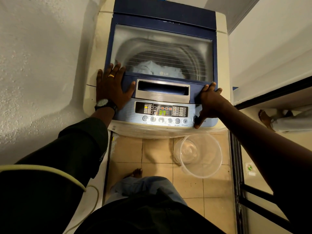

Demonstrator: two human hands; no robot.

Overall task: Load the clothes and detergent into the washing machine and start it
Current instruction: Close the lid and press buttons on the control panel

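A top-loading washing machine [221, 53] stands in front of me, its blue lid [162, 19] closed. Through the lid's window I see pale clothes [152, 67] down in the drum. The control panel [162, 110] is lit and its green display reads 37. My left hand [112, 85] lies flat, fingers spread, on the lid's front left corner. My right hand [206, 102] rests over the lid's front right corner, with its thumb on a round button [195, 119] at the panel's right end. No detergent container is in view.
A clear plastic tub [200, 155] sits on the tiled floor below the machine's front right. A rough white wall [42, 56] closes in on the left. A dark door frame [236, 166] runs along the right, and another person's foot [265, 118] shows beyond it.
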